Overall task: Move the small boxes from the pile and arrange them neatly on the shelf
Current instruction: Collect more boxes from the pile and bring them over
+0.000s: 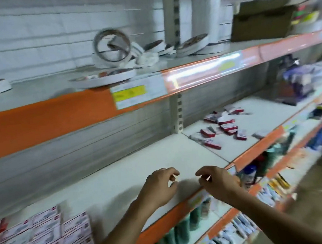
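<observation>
Both hands, left hand and right hand, are hovering empty, fingers loosely curled, over the bare shelf; scattered small boxes are lying farther right, likely needing a reach next.

The middle shelf is a pale board with an orange front lip; at its left end small boxes stand in neat rows (white with red marks, print blurred); to the right, past a seam in the board, a loose pile of small boxes lies scattered at odd angles; the stretch between the two groups is bare.
</observation>
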A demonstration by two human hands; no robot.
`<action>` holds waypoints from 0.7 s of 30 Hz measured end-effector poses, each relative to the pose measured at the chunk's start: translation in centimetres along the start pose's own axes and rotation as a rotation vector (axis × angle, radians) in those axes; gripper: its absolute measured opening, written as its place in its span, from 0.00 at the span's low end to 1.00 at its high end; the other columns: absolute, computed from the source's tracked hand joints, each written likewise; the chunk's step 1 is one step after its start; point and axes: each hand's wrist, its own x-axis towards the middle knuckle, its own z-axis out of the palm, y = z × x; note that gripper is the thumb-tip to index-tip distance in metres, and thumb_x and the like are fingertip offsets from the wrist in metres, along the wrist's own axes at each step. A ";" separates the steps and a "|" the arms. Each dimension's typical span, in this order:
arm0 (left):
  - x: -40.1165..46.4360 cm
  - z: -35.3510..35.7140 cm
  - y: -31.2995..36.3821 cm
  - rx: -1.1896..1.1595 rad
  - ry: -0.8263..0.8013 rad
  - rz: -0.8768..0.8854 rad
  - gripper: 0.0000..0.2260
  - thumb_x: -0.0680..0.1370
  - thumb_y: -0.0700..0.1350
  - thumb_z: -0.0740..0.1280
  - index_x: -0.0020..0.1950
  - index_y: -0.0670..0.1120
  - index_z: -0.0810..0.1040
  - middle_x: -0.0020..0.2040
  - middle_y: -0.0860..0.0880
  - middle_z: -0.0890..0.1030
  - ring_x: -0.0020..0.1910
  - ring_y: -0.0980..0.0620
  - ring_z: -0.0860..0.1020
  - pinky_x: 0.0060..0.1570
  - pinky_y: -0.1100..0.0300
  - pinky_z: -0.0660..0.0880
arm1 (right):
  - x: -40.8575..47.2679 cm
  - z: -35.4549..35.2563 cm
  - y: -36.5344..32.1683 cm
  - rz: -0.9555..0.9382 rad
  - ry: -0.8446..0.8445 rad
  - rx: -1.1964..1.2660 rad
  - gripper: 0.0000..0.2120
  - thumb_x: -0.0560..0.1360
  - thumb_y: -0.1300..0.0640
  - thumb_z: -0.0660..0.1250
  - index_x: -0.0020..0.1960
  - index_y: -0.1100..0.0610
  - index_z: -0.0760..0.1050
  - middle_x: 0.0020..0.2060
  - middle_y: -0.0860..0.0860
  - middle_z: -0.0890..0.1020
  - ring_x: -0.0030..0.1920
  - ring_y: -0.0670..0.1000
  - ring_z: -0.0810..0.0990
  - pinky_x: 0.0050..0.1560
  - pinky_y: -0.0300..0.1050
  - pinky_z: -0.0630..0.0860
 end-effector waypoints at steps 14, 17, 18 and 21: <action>12.7 11.6 17.6 -0.022 -0.065 0.126 0.13 0.77 0.50 0.65 0.61 0.52 0.79 0.55 0.51 0.81 0.54 0.52 0.79 0.55 0.57 0.76 | -2.5 -13.6 18.2 0.235 0.040 -0.038 0.08 0.73 0.56 0.67 0.50 0.55 0.82 0.44 0.52 0.84 0.46 0.53 0.82 0.44 0.43 0.73; 14.4 13.0 19.8 -0.020 -0.058 0.129 0.14 0.77 0.48 0.65 0.62 0.52 0.79 0.57 0.50 0.81 0.56 0.51 0.79 0.56 0.56 0.76 | -2.6 -15.6 20.4 0.260 0.004 -0.065 0.10 0.73 0.56 0.67 0.52 0.56 0.81 0.44 0.54 0.84 0.46 0.56 0.82 0.45 0.47 0.76; 15.0 13.2 20.5 -0.017 -0.057 0.129 0.14 0.77 0.48 0.65 0.62 0.52 0.79 0.57 0.50 0.81 0.56 0.51 0.79 0.56 0.56 0.76 | -2.7 -16.4 20.8 0.270 0.003 -0.063 0.09 0.74 0.57 0.67 0.52 0.57 0.81 0.44 0.54 0.84 0.46 0.56 0.82 0.45 0.47 0.76; 17.3 13.7 22.4 -0.014 -0.047 0.130 0.12 0.78 0.49 0.65 0.61 0.52 0.79 0.55 0.51 0.82 0.53 0.52 0.79 0.53 0.56 0.77 | -2.3 -18.6 21.8 0.273 0.008 -0.033 0.08 0.75 0.58 0.67 0.52 0.56 0.82 0.44 0.52 0.84 0.41 0.52 0.81 0.43 0.46 0.78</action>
